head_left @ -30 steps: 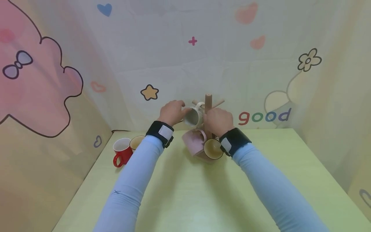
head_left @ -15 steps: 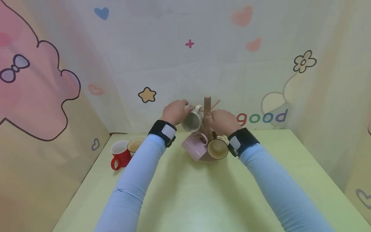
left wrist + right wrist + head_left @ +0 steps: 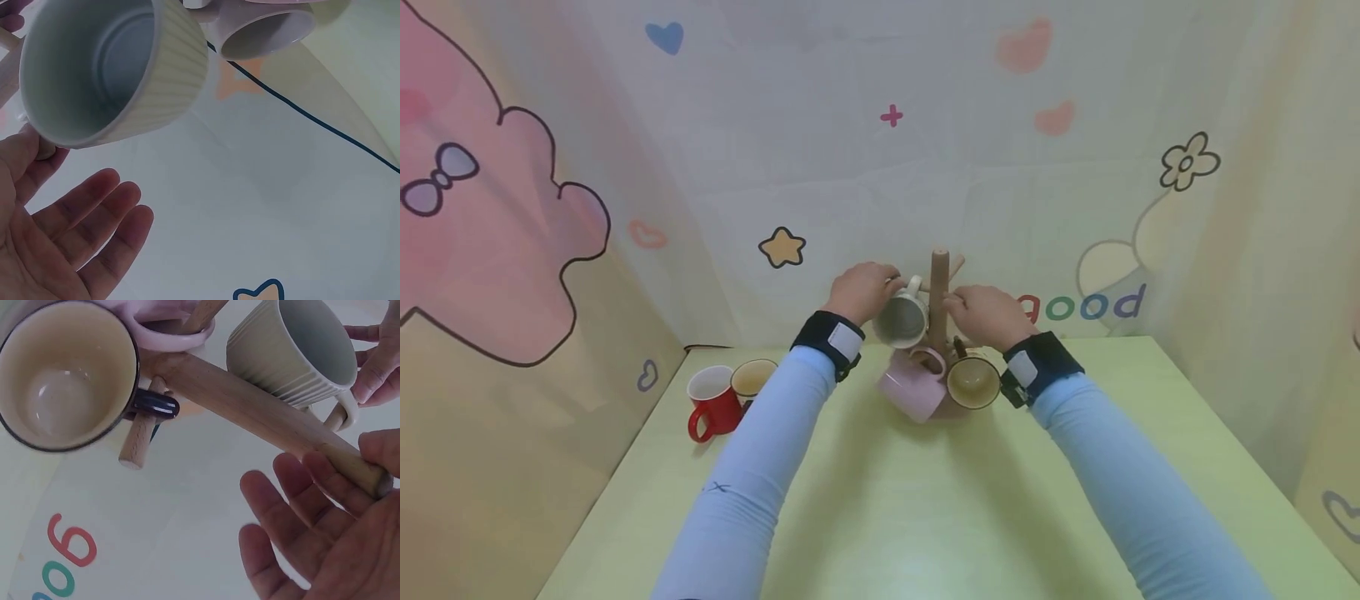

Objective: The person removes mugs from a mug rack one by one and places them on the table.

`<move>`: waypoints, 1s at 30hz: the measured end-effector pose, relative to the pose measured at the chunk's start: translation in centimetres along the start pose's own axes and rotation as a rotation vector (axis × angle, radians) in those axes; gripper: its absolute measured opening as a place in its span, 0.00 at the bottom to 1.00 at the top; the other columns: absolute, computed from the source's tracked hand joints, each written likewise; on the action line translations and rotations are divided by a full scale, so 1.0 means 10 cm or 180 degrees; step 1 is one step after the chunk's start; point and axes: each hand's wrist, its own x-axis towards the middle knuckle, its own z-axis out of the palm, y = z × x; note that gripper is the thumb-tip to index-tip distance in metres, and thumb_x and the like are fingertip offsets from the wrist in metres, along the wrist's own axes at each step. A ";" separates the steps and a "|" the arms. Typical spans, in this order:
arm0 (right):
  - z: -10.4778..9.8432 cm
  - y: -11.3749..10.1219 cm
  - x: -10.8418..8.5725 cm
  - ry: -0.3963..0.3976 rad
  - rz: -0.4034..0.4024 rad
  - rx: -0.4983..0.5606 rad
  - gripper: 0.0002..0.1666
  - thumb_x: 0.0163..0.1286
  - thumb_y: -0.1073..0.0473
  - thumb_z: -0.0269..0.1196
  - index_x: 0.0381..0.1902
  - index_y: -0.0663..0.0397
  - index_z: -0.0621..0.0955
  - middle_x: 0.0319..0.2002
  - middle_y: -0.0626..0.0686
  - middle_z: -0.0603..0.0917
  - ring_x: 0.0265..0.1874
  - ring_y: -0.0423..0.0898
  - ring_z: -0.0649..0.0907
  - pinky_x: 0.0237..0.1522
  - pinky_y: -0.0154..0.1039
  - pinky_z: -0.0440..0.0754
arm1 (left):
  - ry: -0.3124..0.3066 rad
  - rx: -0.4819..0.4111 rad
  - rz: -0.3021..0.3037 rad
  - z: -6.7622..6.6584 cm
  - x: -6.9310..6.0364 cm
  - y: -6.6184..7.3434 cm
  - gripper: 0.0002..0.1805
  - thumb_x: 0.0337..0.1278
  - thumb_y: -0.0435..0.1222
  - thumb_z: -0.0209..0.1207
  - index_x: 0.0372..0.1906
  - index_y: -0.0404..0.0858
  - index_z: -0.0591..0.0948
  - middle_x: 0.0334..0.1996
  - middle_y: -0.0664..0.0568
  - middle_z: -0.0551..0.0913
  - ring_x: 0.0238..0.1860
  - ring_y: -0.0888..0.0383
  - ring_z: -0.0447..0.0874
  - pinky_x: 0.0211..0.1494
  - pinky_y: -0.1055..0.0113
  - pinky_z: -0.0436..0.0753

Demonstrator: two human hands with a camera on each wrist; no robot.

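Note:
A wooden mug tree (image 3: 939, 292) stands at the back of the table, both hands at its upper part. On an upper left peg a white ribbed mug (image 3: 901, 321) hangs by its handle, mouth facing me. My left hand (image 3: 859, 292) pinches that peg's end, thumb and index finger beside the handle (image 3: 350, 412); the other fingers spread loosely. My right hand (image 3: 988, 317) pinches a wooden peg (image 3: 353, 465) on the right side of the post, remaining fingers relaxed. Below hang a pink mug (image 3: 916, 387) and a cream mug (image 3: 973, 383) with dark rim and handle.
On the left of the table (image 3: 880, 508) stand a red mug (image 3: 718, 408) with a white inside and another cream mug (image 3: 752, 377), partly hidden by the left sleeve. Printed cloth walls (image 3: 850, 192) close off the back and sides.
The mug tree has turned: its front mugs have shifted right while the back peg has shifted left. Both hands have moved slightly to the right, keeping their hold. The head view has shifted a little.

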 end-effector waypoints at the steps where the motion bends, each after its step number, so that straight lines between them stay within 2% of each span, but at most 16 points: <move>1: 0.00 0.01 -0.01 0.0033 0.0013 -0.0019 0.24 0.80 0.50 0.42 0.46 0.60 0.79 0.26 0.54 0.73 0.30 0.52 0.76 0.33 0.46 0.71 | 0.0022 0.0007 0.0009 0.00 -0.01 0.00 0.21 0.76 0.48 0.49 0.59 0.42 0.82 0.53 0.48 0.84 0.54 0.51 0.81 0.55 0.55 0.80; 5: 0.02 0.04 -0.03 0.0290 0.0090 -0.0116 0.22 0.80 0.49 0.44 0.41 0.57 0.80 0.27 0.54 0.75 0.30 0.52 0.76 0.31 0.45 0.71 | 0.0073 0.0028 0.0028 0.00 -0.05 0.02 0.20 0.76 0.49 0.49 0.57 0.42 0.83 0.51 0.48 0.85 0.53 0.51 0.82 0.52 0.54 0.81; 10: 0.05 0.03 -0.04 0.0720 0.0090 -0.0195 0.19 0.77 0.51 0.51 0.50 0.57 0.83 0.34 0.56 0.84 0.31 0.52 0.80 0.28 0.46 0.77 | 0.0103 0.0048 -0.0002 -0.01 -0.10 0.03 0.20 0.76 0.48 0.50 0.56 0.42 0.84 0.50 0.49 0.85 0.50 0.52 0.83 0.50 0.55 0.82; 13: 0.08 0.02 -0.04 0.0863 0.0113 -0.0255 0.19 0.77 0.51 0.54 0.53 0.54 0.84 0.39 0.57 0.86 0.34 0.53 0.82 0.30 0.49 0.80 | 0.0114 0.0057 -0.0005 0.00 -0.12 0.03 0.20 0.76 0.48 0.49 0.55 0.42 0.84 0.47 0.49 0.85 0.48 0.53 0.82 0.49 0.56 0.82; 19: 0.10 0.04 -0.04 0.0951 0.0144 -0.0205 0.19 0.77 0.51 0.55 0.56 0.54 0.84 0.44 0.58 0.87 0.40 0.54 0.84 0.36 0.51 0.82 | 0.0109 0.0054 0.0024 0.03 -0.16 0.03 0.19 0.76 0.48 0.48 0.50 0.42 0.84 0.41 0.51 0.84 0.41 0.55 0.80 0.46 0.59 0.82; 30: 0.04 0.05 0.00 0.0811 0.0193 -0.0184 0.19 0.78 0.52 0.55 0.57 0.52 0.83 0.45 0.57 0.87 0.41 0.54 0.84 0.39 0.53 0.82 | 0.0231 0.0303 0.0120 0.05 -0.23 0.06 0.19 0.78 0.48 0.46 0.46 0.41 0.84 0.36 0.50 0.83 0.36 0.56 0.79 0.41 0.60 0.83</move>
